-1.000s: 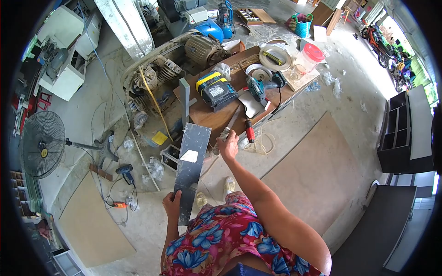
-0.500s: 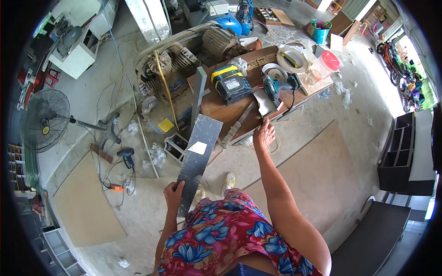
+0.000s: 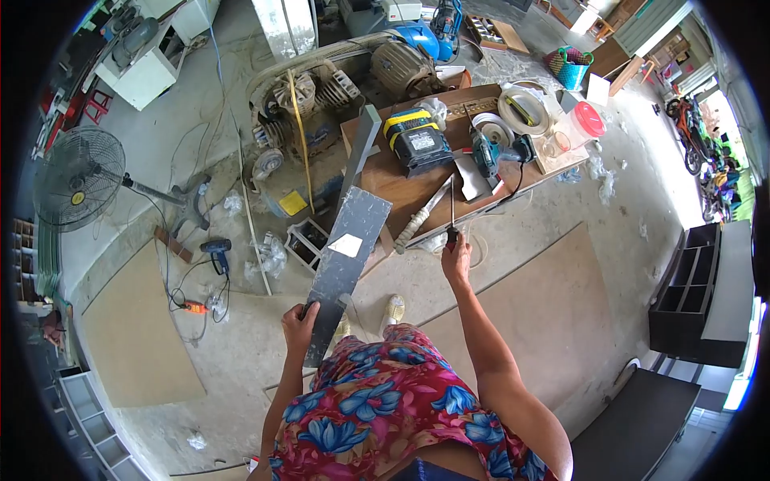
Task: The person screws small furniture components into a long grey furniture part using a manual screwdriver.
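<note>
My left hand [image 3: 300,327] grips the lower left edge of a dark grey board [image 3: 341,264], scuffed and bearing a white patch. A narrower grey strip [image 3: 361,148] rises at its far end, over the table. In my right hand [image 3: 457,258] is a screwdriver [image 3: 452,210], its black handle in my closed fingers and its thin shaft pointing away over the table edge. Just left of it lies a knife [image 3: 423,215] with a wrapped handle. Beyond, on the brown tabletop [image 3: 381,180], are a teal power drill [image 3: 484,152] and a black-and-yellow box [image 3: 419,140].
A dusty compressor [image 3: 313,104] stands behind the table on the left. Tape rolls [image 3: 525,110] and a red-lidded plastic jar [image 3: 584,124] sit at the table's right. A heat gun [image 3: 216,252] and a standing fan [image 3: 80,178] are to the left; a thin brown panel [image 3: 529,297] lies right.
My right hand has closed on the screwdriver and drawn slightly back toward me. My left hand still grips the board. The view has shifted a little.
</note>
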Action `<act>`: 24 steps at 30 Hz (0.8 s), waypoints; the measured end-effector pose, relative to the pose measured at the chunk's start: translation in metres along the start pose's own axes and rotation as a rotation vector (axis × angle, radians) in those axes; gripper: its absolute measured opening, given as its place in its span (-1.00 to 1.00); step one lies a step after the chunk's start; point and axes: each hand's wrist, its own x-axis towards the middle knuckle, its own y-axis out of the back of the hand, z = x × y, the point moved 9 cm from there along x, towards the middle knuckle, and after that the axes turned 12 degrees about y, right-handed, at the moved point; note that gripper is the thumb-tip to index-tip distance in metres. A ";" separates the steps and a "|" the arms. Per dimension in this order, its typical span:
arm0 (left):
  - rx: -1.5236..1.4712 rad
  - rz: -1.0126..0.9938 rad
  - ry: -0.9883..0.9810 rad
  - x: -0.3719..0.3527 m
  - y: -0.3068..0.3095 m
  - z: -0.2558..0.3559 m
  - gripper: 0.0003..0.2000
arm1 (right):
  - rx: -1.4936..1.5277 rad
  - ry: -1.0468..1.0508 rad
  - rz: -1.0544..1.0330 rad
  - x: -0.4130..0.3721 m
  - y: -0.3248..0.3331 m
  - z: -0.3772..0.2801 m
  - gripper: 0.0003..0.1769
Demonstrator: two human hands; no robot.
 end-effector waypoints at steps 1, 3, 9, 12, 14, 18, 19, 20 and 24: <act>0.007 0.016 -0.029 0.000 0.001 0.002 -0.47 | 0.022 0.018 0.010 -0.008 0.003 -0.001 -0.39; 0.007 0.029 -0.058 0.000 0.002 0.004 -0.47 | 0.056 0.056 0.037 -0.023 0.011 -0.004 -0.29; 0.013 0.056 -0.072 0.000 0.001 0.003 -0.47 | 0.350 0.093 -0.067 -0.051 0.026 -0.022 -0.32; 0.025 0.083 -0.071 -0.005 0.004 0.009 -0.48 | 0.631 0.012 -0.163 -0.059 0.035 -0.050 -0.35; 0.033 0.100 -0.043 -0.009 0.007 0.011 -0.49 | 0.770 0.055 -0.198 -0.066 0.036 -0.064 -0.36; 0.107 0.141 0.031 -0.015 0.012 -0.008 -0.51 | 0.855 0.021 -0.378 -0.077 0.031 -0.088 -0.33; 0.105 0.157 0.053 -0.018 0.014 -0.012 -0.51 | 0.843 0.059 -0.395 -0.077 0.031 -0.094 -0.33; 0.102 0.173 0.076 -0.022 0.016 -0.015 -0.51 | 0.827 0.068 -0.446 -0.076 0.030 -0.100 -0.34; 0.030 0.198 0.276 -0.042 0.027 -0.030 -0.54 | 0.784 0.156 -0.613 -0.070 0.026 -0.129 -0.36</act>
